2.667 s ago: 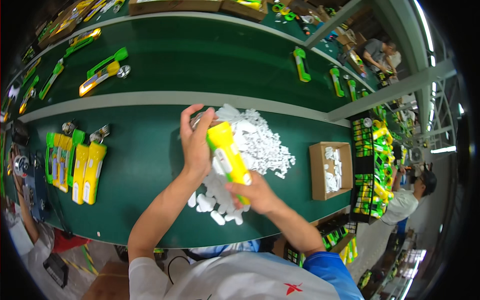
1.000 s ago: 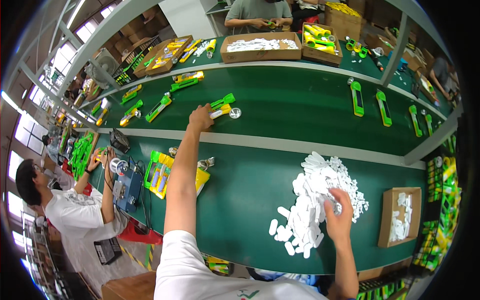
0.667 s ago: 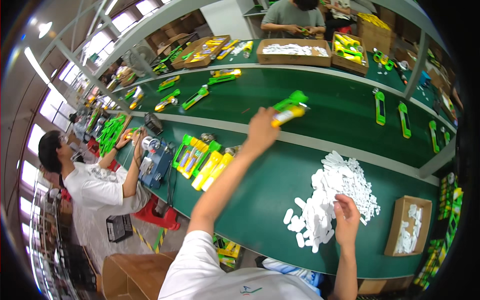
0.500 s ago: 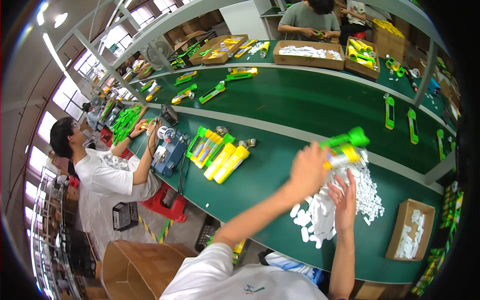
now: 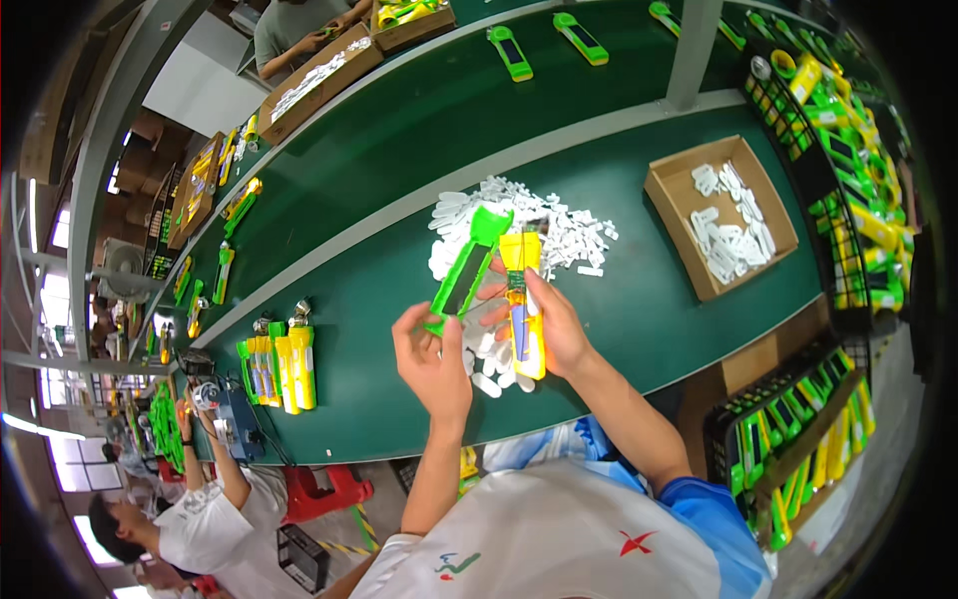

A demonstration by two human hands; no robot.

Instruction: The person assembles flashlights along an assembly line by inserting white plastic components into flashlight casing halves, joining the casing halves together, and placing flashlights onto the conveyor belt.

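Dark green worktop [image 5: 369, 319] spreads across the near part of a crowded workshop. Over it, the left hand [image 5: 439, 374] grips a green flashlight shell half [image 5: 467, 275] with its fingers, while the right hand's [image 5: 564, 334] fingers grip a yellow shell half [image 5: 535, 351] holding a blue cell. Under both lies a heap of white plastic pieces [image 5: 574, 225]; an open cardboard box [image 5: 674, 240] stands to the right, a row of flashlight bodies [image 5: 289, 369] to the left. Past a pale metal rail [image 5: 519, 160], a second green strip [image 5: 419, 135] bears scattered green units [image 5: 579, 38]. Farther back, a person in grey [image 5: 289, 35] works behind cardboard trays [image 5: 314, 92].
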